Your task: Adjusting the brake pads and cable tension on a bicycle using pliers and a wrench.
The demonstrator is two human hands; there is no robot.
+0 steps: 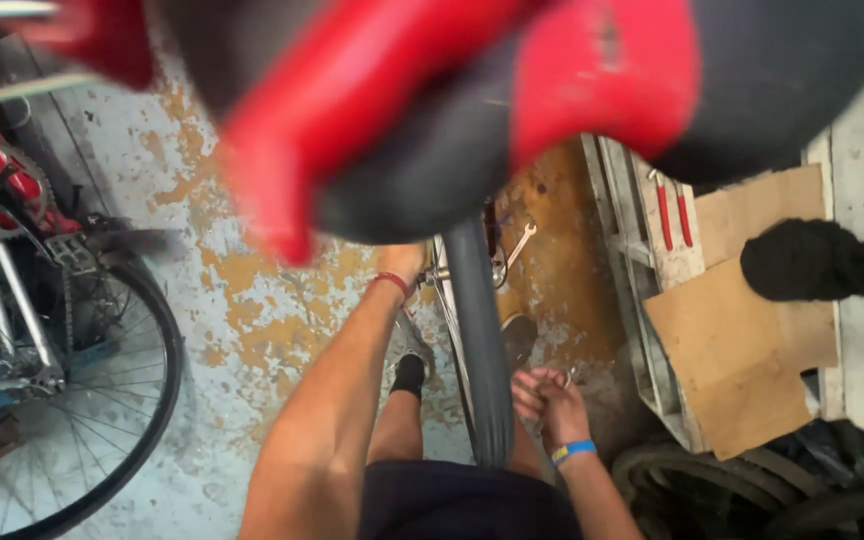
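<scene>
A black bicycle tyre [480,350] stands edge-on between my legs. A blurred red and black bicycle part [402,110] fills the top of the view, very close to the camera. My left hand [402,262], with a red wristband, reaches forward to the wheel's hub area, and its fingers are hidden behind that blurred part. My right hand [547,395], with a blue wristband, is just right of the tyre. Its fingers are curled around a small metal piece [569,377] that I cannot make out clearly.
A spanner [520,243] lies on the stained concrete floor beyond the wheel. Another bicycle's wheel [142,400] and chainring stand at the left. At the right are a wooden rack [857,340] with cardboard [742,360], red-handled pliers [672,212] and a black cloth [822,260]. Spare tyres [712,480] lie at the bottom right.
</scene>
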